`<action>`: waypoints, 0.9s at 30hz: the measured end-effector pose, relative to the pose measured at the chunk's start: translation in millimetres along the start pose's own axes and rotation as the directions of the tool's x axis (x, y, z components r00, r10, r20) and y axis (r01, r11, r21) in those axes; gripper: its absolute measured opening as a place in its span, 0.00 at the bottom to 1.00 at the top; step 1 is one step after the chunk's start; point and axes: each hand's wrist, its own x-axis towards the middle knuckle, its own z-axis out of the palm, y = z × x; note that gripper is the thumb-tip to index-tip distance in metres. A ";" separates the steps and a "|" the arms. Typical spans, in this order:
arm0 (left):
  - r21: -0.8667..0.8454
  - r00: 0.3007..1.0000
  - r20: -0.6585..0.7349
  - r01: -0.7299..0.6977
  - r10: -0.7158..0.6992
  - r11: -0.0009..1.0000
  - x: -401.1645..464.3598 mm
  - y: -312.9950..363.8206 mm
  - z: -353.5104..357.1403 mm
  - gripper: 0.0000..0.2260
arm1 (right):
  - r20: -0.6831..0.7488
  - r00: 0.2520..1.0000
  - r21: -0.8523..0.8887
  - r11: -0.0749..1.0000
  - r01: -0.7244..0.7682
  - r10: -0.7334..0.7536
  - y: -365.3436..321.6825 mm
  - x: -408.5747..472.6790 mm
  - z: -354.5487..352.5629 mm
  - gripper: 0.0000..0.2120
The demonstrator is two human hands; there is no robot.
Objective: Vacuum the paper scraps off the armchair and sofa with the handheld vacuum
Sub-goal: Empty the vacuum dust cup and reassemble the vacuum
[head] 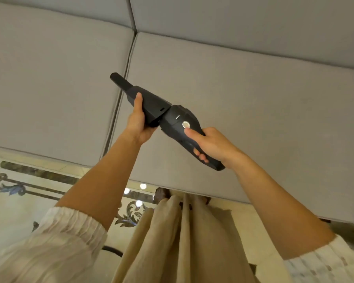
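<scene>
A grey sofa (253, 88) fills most of what I can see, its flat seat cushions meeting at a dark seam (121, 94) that runs away from the front edge, and below that edge there is polished floor (18, 193) with a dark scrollwork border. The person stands right against the sofa front, beige skirt folds hanging between white gathered sleeves. The handheld vacuum (172, 117) is held up over the seam, clear of the fabric as far as I can judge, its slim nozzle (121, 80) pointing up and left across the seam toward the backrest. The right hand (213, 144) is wrapped round the handle on the near side of the seam, fingers curled under it and the thumb laid flat just short of the round silver button (186, 125). The left hand (138, 121) cups the front dust-bin section from beneath, thumb pressed along its side, right where that section joins the motor body. I see no paper scraps on either cushion beside the seam, so this stretch looks done or never littered; the armchair is out of sight. The risk I would watch is at that joint: the two halves sit at a slight angle, and a twist or squeeze from the left hand could pop the bin loose and spill what it holds back onto the cushions. A careless thumb could also start the motor mid-adjustment.
</scene>
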 end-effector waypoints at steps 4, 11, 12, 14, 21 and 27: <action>0.125 0.997 0.080 -0.026 0.016 0.992 -24.9 11.3 2.0 0.24 | 0.046 0.999 -0.004 1.000 -0.007 0.008 -27.2 -18.3 15.2 0.23; 0.151 0.995 0.096 -0.037 0.022 0.988 -60.0 37.5 -8.7 0.19 | 0.016 1.000 -0.012 1.000 0.007 -0.007 -59.1 -45.9 33.5 0.24; 0.159 0.995 0.094 -0.041 0.026 0.986 -63.2 40.0 -9.7 0.18 | 0.017 1.000 -0.014 1.000 0.007 -0.006 -61.7 -47.8 34.2 0.24; 0.165 0.995 0.090 -0.049 0.035 0.985 -72.1 48.0 -16.0 0.18 | 0.021 1.000 -0.037 0.999 0.019 -0.018 -71.9 -55.8 39.2 0.25; 0.191 0.998 0.047 -0.042 0.033 0.981 -94.9 69.7 -21.0 0.20 | -0.009 0.996 -0.141 0.986 0.087 -0.089 -89.0 -79.5 57.0 0.24; 0.127 0.994 0.102 0.030 -0.043 0.991 -112.9 71.8 -20.7 0.24 | -0.035 0.996 -0.134 0.988 0.079 -0.085 -98.8 -97.5 58.2 0.23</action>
